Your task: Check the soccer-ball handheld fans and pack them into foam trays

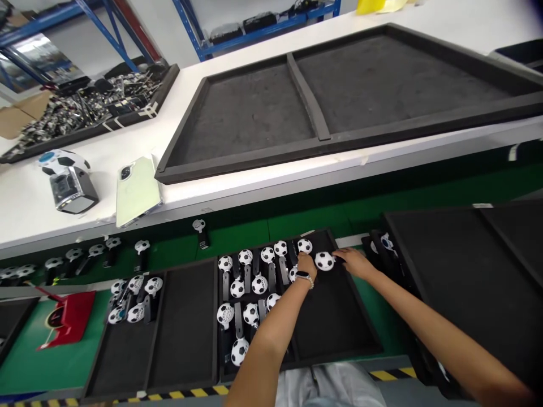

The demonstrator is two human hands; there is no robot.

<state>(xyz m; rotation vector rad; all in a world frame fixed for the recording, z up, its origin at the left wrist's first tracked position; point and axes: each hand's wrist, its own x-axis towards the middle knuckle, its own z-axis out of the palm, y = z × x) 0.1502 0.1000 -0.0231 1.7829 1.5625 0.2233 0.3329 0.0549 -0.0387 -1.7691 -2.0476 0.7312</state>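
Observation:
My right hand [354, 261] is closed on the black handle of a soccer-ball-headed gadget [324, 261], whose white and black ball points left over the tray. Just left of it, my left hand [305, 263], with a watch and a bracelet at the wrist, is closed at another soccer-ball gadget [304, 246]; its fingers are partly hidden. Beneath both hands lies a black divided tray [331, 333]. Rows of the same gadgets, such as one soccer-ball piece [238, 288], fill its left part, with balls and handles alternating. My left forearm hides some of them.
Left of this tray is another black tray [184, 333] with several gadgets. Farther left lies a red dustpan [70, 319]. More gadgets [142, 249] stand on the green conveyor. Stacked trays [458, 282] are at right. The white bench holds a large black tray [254, 113] and a phone [138, 192].

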